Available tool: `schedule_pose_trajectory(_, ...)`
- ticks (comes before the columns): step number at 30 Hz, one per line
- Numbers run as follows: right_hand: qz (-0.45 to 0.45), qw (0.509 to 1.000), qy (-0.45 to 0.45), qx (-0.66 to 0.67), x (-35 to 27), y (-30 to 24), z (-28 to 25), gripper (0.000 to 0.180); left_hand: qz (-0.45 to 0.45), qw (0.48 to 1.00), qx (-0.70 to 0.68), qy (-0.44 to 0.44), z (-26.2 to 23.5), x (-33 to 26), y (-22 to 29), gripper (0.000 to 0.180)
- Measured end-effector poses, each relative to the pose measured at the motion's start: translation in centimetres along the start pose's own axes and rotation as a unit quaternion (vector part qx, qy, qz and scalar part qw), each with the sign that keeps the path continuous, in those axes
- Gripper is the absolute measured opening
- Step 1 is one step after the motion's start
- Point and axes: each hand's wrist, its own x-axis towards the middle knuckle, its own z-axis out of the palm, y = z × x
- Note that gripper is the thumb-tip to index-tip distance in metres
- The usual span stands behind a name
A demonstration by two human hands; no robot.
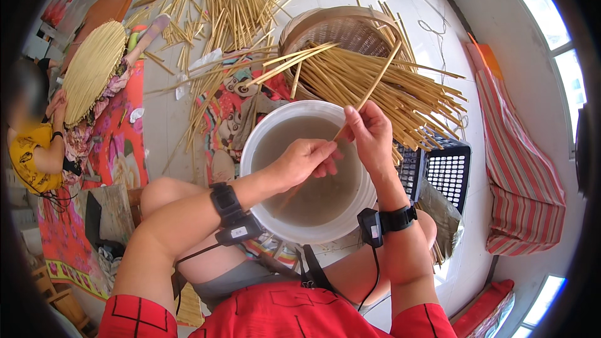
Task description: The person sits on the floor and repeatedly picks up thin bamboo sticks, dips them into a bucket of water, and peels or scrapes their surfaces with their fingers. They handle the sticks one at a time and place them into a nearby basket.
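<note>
Both hands are over a white bucket (249, 144) of murky water standing between my knees. A long yellow-brown plant stalk (382, 74) slants up and right across it. My left hand (308, 159) pinches the stalk lower down, above the water. My right hand (370, 128) is closed round it a little higher, thumb against it. The stalk's lower end seems to dip into the cloudy water, where it shows only faintly. Just beyond the bucket, a thick bundle of similar stalks (382, 91) lies across a woven basket (294, 34).
Under the bundle stands a black plastic crate (447, 175). More stalks (235, 6) are heaped on the tiled floor behind. At left, another person in yellow holds a round woven mat (94, 72) over a red floral cloth (116, 125). A striped cloth (519, 175) hangs at right.
</note>
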Motion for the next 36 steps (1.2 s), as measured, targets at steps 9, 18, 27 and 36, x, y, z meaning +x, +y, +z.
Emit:
schedule_pose_trajectory(9,0.029,0.999,0.036,0.001,0.3,0.0,-0.6,0.024,0.109,0.992,-0.061,-0.037,0.0,0.0,-1.0,0.032)
schedule_pose_trajectory(18,0.009,0.998,-0.054,0.029,-0.4,-0.4,0.1,0.018,-0.004,1.0,-0.011,0.0,-0.6,-0.3,0.4,0.027)
schedule_pose_trajectory(27,0.034,0.999,-0.01,0.016,-0.1,0.1,-0.1,0.02,0.171,0.982,0.081,-0.005,0.5,-0.4,-1.2,0.024)
schedule_pose_trajectory(36,0.005,0.992,-0.105,0.075,-0.6,-0.6,0.3,0.014,0.05,0.998,0.038,0.025,-0.1,-0.9,0.9,0.03)
